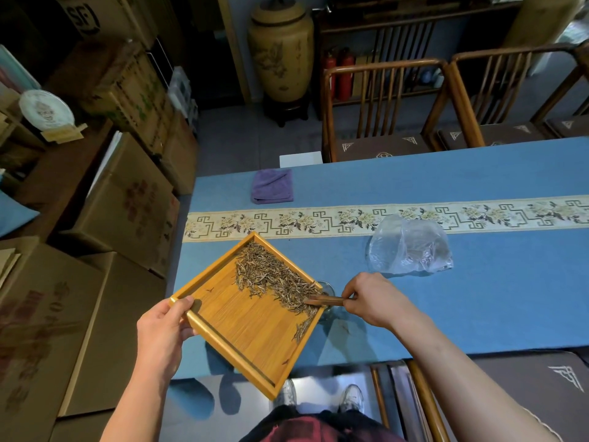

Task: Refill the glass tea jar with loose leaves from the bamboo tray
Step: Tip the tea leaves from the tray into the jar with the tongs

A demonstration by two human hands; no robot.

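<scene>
My left hand (167, 327) grips the left corner of a square bamboo tray (242, 327), held tilted above the table with its right corner low. Loose tea leaves (274, 279) lie piled along the tray's upper right side. My right hand (371, 301) pinches a small wooden scoop (325, 300) whose tip sits in the leaves at the tray's right corner. The glass tea jar (328, 287) stands under that corner, mostly hidden by the tray; only part of its rim and side shows.
A crumpled clear plastic bag (411, 247) lies right of the jar on the blue tablecloth (478, 307). A folded purple cloth (272, 186) rests at the far left. Wooden chairs (382, 113) stand across the table; cardboard boxes (121, 212) are stacked on the left.
</scene>
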